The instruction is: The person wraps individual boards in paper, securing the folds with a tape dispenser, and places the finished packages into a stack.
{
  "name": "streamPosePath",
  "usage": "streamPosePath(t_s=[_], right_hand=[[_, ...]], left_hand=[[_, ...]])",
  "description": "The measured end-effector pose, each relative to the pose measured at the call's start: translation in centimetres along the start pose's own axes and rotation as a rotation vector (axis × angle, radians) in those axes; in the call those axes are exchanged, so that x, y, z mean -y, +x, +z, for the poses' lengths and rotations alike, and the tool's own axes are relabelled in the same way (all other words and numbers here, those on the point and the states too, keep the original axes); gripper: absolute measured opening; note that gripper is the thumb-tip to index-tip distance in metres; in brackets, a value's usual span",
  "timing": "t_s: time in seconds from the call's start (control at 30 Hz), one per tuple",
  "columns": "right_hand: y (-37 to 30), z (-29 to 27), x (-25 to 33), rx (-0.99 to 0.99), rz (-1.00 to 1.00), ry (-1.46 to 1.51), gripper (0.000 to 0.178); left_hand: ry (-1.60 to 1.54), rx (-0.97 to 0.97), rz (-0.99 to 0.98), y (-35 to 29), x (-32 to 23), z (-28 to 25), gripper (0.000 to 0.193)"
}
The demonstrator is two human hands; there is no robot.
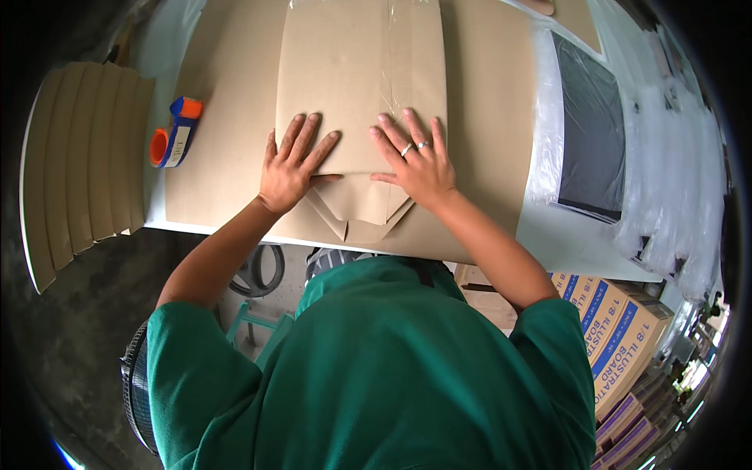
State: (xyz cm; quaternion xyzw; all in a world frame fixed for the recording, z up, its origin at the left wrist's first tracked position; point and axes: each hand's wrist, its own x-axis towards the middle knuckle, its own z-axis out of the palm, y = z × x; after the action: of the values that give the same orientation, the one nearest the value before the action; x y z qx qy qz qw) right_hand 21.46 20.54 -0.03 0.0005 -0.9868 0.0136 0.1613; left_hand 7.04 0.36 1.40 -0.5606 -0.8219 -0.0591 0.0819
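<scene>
A large brown paper parcel (341, 78) lies lengthwise before me, with clear tape along its right side and at its far end. Its near end has folded paper flaps (360, 200) with pointed corners. My left hand (294, 164) rests flat on the parcel's left near edge, fingers spread. On the right near edge my right hand (419, 160), wearing two rings, presses down with spread fingers. Both thumbs point inward along the crease above the flaps. Neither hand grips anything. What lies inside the paper is hidden.
Brown sheet (489, 117) covers the white table (580, 243). A blue and orange tape dispenser (176, 133) sits left, beside stacked curved brown sheets (86, 157). Plastic-wrapped dark sheets (587, 125) lie right. Cardboard boxes (619, 337) stand below right; a fan (139, 384) is low left.
</scene>
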Motion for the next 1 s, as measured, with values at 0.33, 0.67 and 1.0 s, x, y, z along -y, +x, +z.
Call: streamPosePath(t_s=[0.33, 0.67, 1.0], right_hand=[[0.6, -0.9, -0.8, 0.144, -0.099, 0.008, 0.066], [0.1, -0.1, -0.2, 0.076, -0.084, 0.016, 0.057], [-1.1, 0.3, -0.7, 0.034, 0.060, 0.150, 0.075]], left_hand=[[-0.035, 0.264, -0.004, 0.3, 0.1, -1.5, 0.086], [0.085, 0.229, 0.128, 0.7, -0.6, -1.3, 0.061], [0.020, -0.024, 0.108, 4.4, -5.6, 1.3, 0.080]])
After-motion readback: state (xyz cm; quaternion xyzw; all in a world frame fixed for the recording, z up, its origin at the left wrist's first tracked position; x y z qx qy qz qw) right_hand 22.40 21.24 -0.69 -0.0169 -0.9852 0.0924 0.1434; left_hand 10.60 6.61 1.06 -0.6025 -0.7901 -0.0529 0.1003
